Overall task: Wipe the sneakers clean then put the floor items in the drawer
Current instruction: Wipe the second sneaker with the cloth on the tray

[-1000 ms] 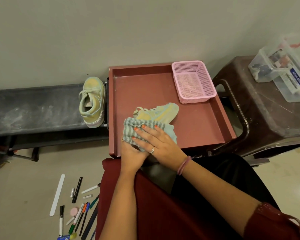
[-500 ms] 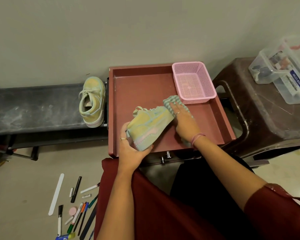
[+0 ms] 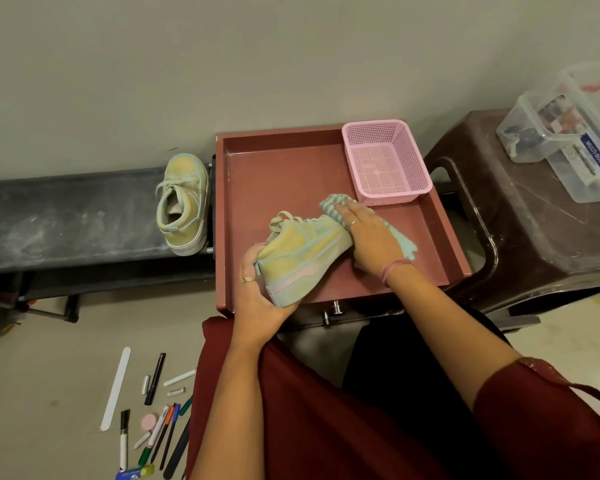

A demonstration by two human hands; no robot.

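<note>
Pastel yellow-green, the sneaker [image 3: 303,252] is held over the open drawer [image 3: 444,258], its long axis running from heel at 7 o'clock to toe at 1 o'clock. The heel is gripped by the left hand [image 3: 258,296], fingers curled round the back and sole. The toe is covered by the striped cloth [image 3: 333,206], which is pressed flat under the right hand [image 3: 369,239], fingers extended and closed down on the cloth rather than curled. From those fingers the unwiped length of the shoe lies toward 7 o'clock, so the next stroke is judged to run back along that axis toward the left hand. A pink basket [image 3: 387,161] sits just beyond the cloth at 1 o'clock. The second sneaker [image 3: 184,202] rests on the dark bench [image 3: 66,216] at 9 o'clock. Pens [image 3: 156,424] lie well apart on the floor at 7 o'clock, not yet gathered.
</note>
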